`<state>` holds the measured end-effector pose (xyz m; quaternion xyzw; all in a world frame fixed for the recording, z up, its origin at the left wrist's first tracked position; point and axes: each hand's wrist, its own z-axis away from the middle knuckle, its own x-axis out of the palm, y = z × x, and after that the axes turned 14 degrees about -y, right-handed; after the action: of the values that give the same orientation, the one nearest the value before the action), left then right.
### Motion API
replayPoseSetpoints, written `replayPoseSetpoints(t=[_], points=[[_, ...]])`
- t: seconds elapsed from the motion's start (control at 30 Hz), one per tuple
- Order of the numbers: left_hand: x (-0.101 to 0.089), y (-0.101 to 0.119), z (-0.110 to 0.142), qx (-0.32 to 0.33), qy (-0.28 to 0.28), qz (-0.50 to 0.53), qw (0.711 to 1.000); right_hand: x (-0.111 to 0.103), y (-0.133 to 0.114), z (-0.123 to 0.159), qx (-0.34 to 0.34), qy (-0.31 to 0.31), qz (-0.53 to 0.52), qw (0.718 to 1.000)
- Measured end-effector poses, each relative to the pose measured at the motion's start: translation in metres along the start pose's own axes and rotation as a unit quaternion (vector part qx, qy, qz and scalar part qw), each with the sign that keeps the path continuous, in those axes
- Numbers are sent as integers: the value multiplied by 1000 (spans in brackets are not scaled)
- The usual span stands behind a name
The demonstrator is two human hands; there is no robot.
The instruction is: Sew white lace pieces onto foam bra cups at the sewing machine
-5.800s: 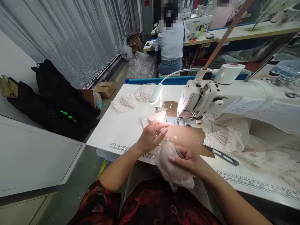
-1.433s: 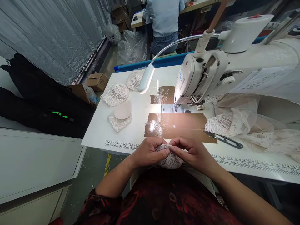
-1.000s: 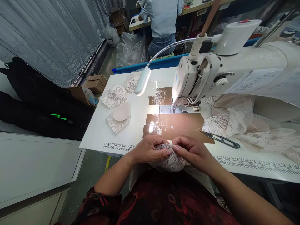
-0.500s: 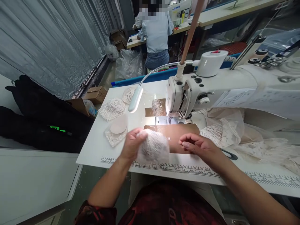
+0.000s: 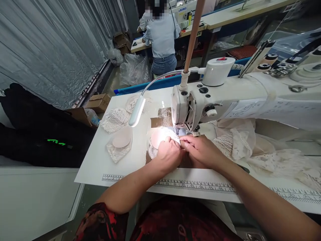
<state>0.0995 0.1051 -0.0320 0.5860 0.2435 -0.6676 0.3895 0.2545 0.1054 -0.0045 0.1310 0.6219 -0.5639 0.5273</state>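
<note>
White, rounded lacy mesh cup (image 5: 152, 151) is pinched between bent-fingered left (image 5: 170, 152) and right hands (image 5: 199, 149) beside the glossy sewing machine (image 5: 198, 97).

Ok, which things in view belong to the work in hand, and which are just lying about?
In the work:
- lace piece, left hand on it, right hand at its edge
- sewing machine
- lamp
- probably the similar lace cup

Lying about:
- cardboard box
- clear plastic bag
- black bundle

Dark tool (image 5: 244, 168) mostly behind right forearm (image 5: 241, 177)
</note>
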Motion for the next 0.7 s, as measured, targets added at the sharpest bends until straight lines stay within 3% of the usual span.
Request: replayPoseSetpoints(t=[0.1, 0.23, 0.4, 0.53, 0.7], points=[[-15, -9, 14, 26, -11, 44, 999, 16, 5, -5, -21, -30, 75, 997], [-27, -32, 22, 93, -43, 180, 978, 25, 3, -4, -4, -44, 192, 980], [-8, -43, 15, 110, 34, 159, 981, 27, 0, -4, 13, -27, 228, 973], [2, -48, 4, 112, 45, 166, 979, 28, 2, -8, 25, -4, 244, 969], [2, -61, -10, 124, 50, 174, 976, 27, 2, -15, 41, 36, 242, 969]])
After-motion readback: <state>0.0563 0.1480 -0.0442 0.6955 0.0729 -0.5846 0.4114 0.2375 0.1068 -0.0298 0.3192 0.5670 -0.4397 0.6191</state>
